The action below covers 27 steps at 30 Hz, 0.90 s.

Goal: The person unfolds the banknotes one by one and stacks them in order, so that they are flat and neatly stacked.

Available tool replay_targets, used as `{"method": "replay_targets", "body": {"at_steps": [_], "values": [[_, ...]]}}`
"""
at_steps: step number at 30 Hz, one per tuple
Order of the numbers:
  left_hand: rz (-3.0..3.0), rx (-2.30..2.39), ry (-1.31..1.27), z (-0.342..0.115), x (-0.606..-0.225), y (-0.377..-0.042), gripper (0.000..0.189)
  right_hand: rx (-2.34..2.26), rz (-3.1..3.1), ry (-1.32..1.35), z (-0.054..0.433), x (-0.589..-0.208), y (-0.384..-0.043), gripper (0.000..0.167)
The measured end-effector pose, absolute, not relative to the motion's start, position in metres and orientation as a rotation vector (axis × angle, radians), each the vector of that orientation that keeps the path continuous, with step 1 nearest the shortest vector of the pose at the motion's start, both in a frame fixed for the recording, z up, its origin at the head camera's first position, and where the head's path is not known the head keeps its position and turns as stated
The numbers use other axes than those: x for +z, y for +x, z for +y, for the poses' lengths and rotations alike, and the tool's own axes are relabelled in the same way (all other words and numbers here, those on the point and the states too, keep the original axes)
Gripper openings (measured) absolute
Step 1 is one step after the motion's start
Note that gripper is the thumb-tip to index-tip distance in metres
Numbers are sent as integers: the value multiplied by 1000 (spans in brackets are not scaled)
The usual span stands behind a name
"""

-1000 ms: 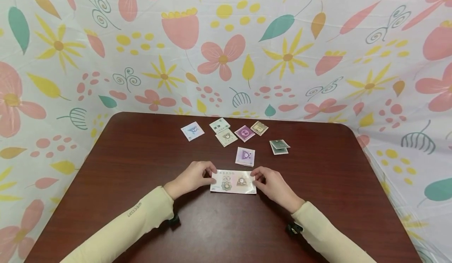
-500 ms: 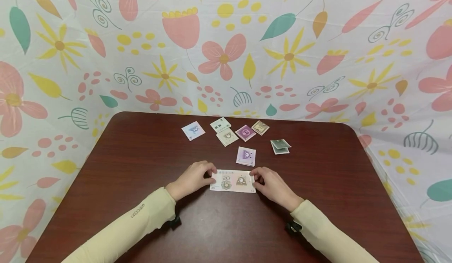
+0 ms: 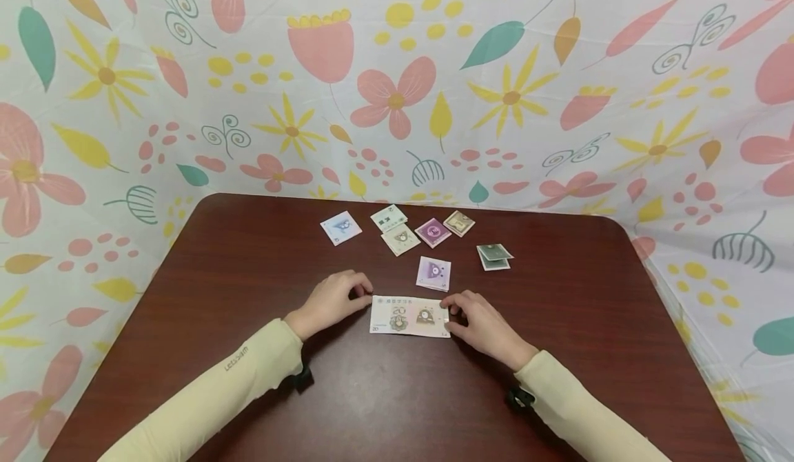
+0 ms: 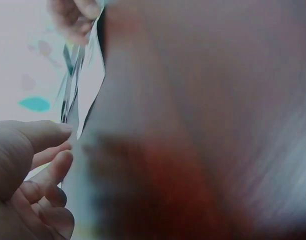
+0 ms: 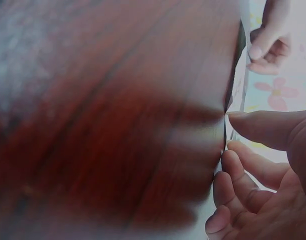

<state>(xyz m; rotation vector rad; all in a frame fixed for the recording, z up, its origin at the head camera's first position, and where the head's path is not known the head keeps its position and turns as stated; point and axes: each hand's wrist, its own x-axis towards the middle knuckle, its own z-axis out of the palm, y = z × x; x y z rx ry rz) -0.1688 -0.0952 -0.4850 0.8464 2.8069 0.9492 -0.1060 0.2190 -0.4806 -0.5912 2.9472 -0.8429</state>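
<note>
A pale play banknote [image 3: 410,316] marked 20 lies flat and unfolded on the dark wooden table, a cartoon figure on its right half. My right hand [image 3: 482,324] pinches its right edge between thumb and fingers. Beside the note's upper left corner is my left hand [image 3: 331,302], its fingers loosely bent and holding nothing. The left wrist view has the banknote [image 4: 91,75] edge-on, a small gap from the left fingertips [image 4: 64,131]. Just beyond the note sits a folded purple note [image 3: 433,273].
Farther back lie a blue note [image 3: 340,228], two overlapping pale green notes [image 3: 400,239], a magenta note [image 3: 432,232] and a brown note [image 3: 459,223]. A dark green folded note [image 3: 494,256] stands partly sprung apart at the right. A flowered cloth [image 3: 397,96] hangs behind the table [image 3: 248,262].
My left hand has let go of the banknote's left edge and shifted slightly left and away from me. My right hand keeps its place at the right edge.
</note>
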Motion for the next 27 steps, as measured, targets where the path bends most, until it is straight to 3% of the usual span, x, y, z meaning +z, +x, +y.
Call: {"method": "replay_targets", "body": {"at_steps": [15, 27], "values": [[2940, 926, 662, -113, -470, -258, 9, -822, 2939, -578, 220, -483, -105, 28], [2933, 693, 655, -115, -465, -299, 21, -820, 2956, -602, 220, -481, -102, 29]]}}
